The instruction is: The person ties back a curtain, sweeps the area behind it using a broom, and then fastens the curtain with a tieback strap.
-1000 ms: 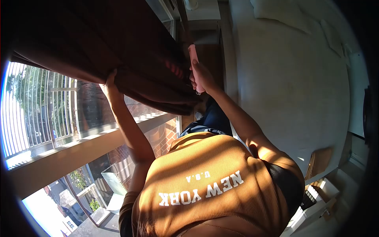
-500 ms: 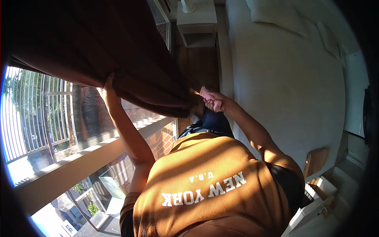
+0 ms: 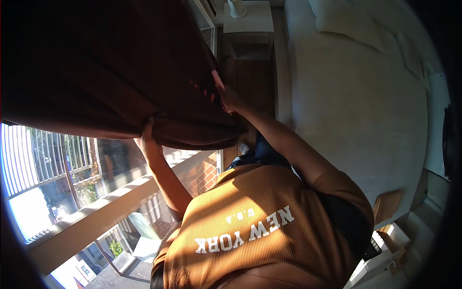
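Observation:
A dark brown curtain (image 3: pixel 110 62) fills the upper left, in front of the window. My left hand (image 3: pixel 148 138) is closed on its lower edge, thumb on top, holding the fabric out. At the curtain's right side, my right hand (image 3: pixel 230 100) is wrapped round a pink handle (image 3: pixel 218 79). The far end of the handled tool is hard to make out against the dark cloth. Small red patches show on the curtain just left of this hand.
A bed (image 3: pixel 356 111) with pillows (image 3: pixel 344 24) lies on the right. A white nightstand (image 3: pixel 248 17) stands at the top. The window rail (image 3: pixel 106 207) runs along the left. An open white drawer (image 3: pixel 385 250) is at lower right.
My right hand dropped toward my body, then moved up and left against the curtain with the pink handle. My left hand, still gripping the curtain edge, is slightly lower and further right in view.

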{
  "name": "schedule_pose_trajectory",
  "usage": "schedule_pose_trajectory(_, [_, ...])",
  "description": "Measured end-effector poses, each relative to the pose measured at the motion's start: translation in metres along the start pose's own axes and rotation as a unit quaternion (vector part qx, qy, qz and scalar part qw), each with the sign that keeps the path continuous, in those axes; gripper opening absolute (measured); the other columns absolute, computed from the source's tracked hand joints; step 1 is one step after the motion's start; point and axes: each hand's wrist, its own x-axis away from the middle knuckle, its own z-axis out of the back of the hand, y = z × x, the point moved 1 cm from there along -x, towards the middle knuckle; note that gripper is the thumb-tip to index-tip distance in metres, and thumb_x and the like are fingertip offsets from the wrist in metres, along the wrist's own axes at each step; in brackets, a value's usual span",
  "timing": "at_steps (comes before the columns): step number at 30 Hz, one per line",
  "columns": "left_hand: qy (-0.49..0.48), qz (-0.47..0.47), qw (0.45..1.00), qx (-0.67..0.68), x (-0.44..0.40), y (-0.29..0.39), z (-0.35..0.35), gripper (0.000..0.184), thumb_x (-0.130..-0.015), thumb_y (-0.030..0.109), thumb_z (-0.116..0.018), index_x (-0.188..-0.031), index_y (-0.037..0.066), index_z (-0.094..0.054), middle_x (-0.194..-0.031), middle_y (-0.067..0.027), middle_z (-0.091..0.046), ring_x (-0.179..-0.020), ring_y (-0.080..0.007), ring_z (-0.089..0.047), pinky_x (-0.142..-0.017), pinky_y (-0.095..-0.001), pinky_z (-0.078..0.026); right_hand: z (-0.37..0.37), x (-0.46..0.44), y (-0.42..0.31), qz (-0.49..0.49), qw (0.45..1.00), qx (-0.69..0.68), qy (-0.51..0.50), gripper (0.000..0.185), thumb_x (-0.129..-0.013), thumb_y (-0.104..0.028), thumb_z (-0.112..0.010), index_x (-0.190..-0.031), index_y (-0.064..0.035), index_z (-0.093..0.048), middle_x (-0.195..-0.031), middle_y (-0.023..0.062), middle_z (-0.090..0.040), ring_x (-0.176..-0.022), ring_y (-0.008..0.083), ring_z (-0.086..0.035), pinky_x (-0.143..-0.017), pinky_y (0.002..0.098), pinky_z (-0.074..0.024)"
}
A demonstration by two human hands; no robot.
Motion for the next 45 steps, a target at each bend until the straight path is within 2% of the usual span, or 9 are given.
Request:
schedule_pose_trajectory(4, [0.031, -0.043, 0.999, -0.013, -0.003, 0.000, -0.007, 0.061, -0.070, -0.007, -0.063, -0.126, -0.004, -0.039, -0.123, -0.0127, -0.046, -0.108, -0.0229, -0.049, -0.094, -0.0332, -0.040, -0.026, 0.091, 0.157, -0.477, 0.830, -0.134, -0.254, 0.056, -0.084, -0.062, -0.039, -0.065, -0.0100, -0.040, -0.045, -0.0008, -0.029, -0.035, 0.0107, -0.030, -0.034, 0.0248, -0.0295])
schedule_pose_trajectory(9, [0.038, -0.030, 0.999, 0.002, -0.016, -0.004, 0.008, 0.063, -0.069, -0.008, -0.064, -0.126, -0.005, -0.038, -0.124, -0.0128, -0.045, -0.110, -0.0232, -0.048, -0.095, -0.0329, -0.039, 0.065, 0.075, 0.161, -0.622, 0.614, -0.386, -0.296, 0.057, -0.082, -0.061, -0.045, -0.079, -0.0044, -0.045, -0.057, -0.0021, -0.041, -0.045, 0.0065, -0.040, -0.038, 0.0211, -0.0342])
schedule_pose_trajectory(21, [-0.015, -0.056, 0.998, -0.008, -0.038, -0.010, -0.023, 0.061, -0.072, -0.004, -0.062, -0.128, -0.003, -0.038, -0.124, -0.0136, -0.045, -0.108, -0.0230, -0.048, -0.093, -0.0321, -0.040, 0.116, 0.131, -0.144, 0.063, 0.949, -0.304, -0.052, 0.054, -0.085, -0.062, -0.041, -0.098, -0.0103, -0.038, -0.057, 0.0008, -0.039, -0.041, 0.0116, -0.038, -0.041, 0.0275, -0.0351])
schedule_pose_trajectory(24, [0.012, -0.098, 0.994, -0.036, -0.046, -0.019, -0.034, 0.060, -0.071, -0.002, -0.063, -0.127, -0.003, -0.039, -0.123, -0.0129, -0.046, -0.108, -0.0223, -0.047, -0.095, -0.0320, -0.037, 0.066, 0.126, -0.070, 0.038, 0.983, -0.177, -0.026, 0.053, -0.085, -0.062, -0.039, -0.092, -0.0093, -0.038, -0.055, 0.0024, -0.043, -0.039, 0.0131, -0.044, -0.038, 0.0285, -0.0407])
schedule_pose_trajectory(27, [0.030, -0.138, 0.987, -0.078, -0.050, -0.020, -0.046, 0.058, -0.071, -0.001, -0.064, -0.124, -0.004, -0.042, -0.122, -0.0123, -0.047, -0.108, -0.0217, -0.046, -0.096, -0.0318, -0.035, 0.053, 0.128, 0.077, -0.321, 0.906, 0.020, -0.274, 0.060, -0.083, -0.067, -0.036, -0.086, -0.0069, -0.042, -0.055, 0.0028, -0.043, -0.042, 0.0147, -0.047, -0.039, 0.0302, -0.0415])
schedule_pose_trajectory(28, [0.024, -0.142, 0.986, -0.090, -0.051, -0.022, -0.045, 0.057, -0.070, -0.001, -0.064, -0.123, -0.005, -0.043, -0.122, -0.0122, -0.047, -0.108, -0.0214, -0.046, -0.096, -0.0316, -0.034, 0.053, 0.129, 0.147, -0.295, 0.897, 0.100, -0.313, 0.065, -0.080, -0.071, -0.036, -0.086, -0.0062, -0.043, -0.056, 0.0034, -0.043, -0.045, 0.0148, -0.046, -0.044, 0.0305, -0.0414])
schedule_pose_trajectory(33, [0.046, -0.179, 0.978, -0.095, -0.057, -0.017, -0.041, 0.053, -0.070, 0.001, -0.064, -0.119, -0.006, -0.047, -0.122, -0.0123, -0.048, -0.108, -0.0210, -0.045, -0.095, -0.0301, -0.033, 0.116, 0.113, 0.180, -0.498, 0.814, -0.196, -0.227, 0.069, -0.075, -0.075, -0.039, -0.090, -0.0073, -0.043, -0.054, 0.0022, -0.042, -0.045, 0.0131, -0.043, -0.046, 0.0283, -0.0390])
schedule_pose_trajectory(40, [0.042, -0.153, 0.983, -0.093, -0.057, -0.015, -0.041, 0.056, -0.071, 0.003, -0.064, -0.122, -0.005, -0.044, -0.123, -0.0130, -0.046, -0.110, -0.0210, -0.043, -0.097, -0.0311, -0.031, 0.177, 0.137, -0.111, -0.155, 0.962, -0.180, -0.131, 0.059, -0.079, -0.067, -0.046, -0.090, -0.0085, -0.045, -0.055, -0.0028, -0.038, -0.041, 0.0062, -0.038, -0.038, 0.0229, -0.0341])
schedule_pose_trajectory(45, [0.027, -0.138, 0.984, -0.105, -0.051, -0.013, -0.053, 0.060, -0.071, 0.002, -0.064, -0.126, -0.005, -0.040, -0.126, -0.0125, -0.043, -0.112, -0.0208, -0.043, -0.098, -0.0310, -0.031, 0.125, 0.107, -0.190, 0.073, 0.961, -0.259, -0.061, 0.057, -0.083, -0.063, -0.043, -0.095, -0.0075, -0.044, -0.056, -0.0001, -0.040, -0.039, 0.0098, -0.039, -0.038, 0.0250, -0.0359])
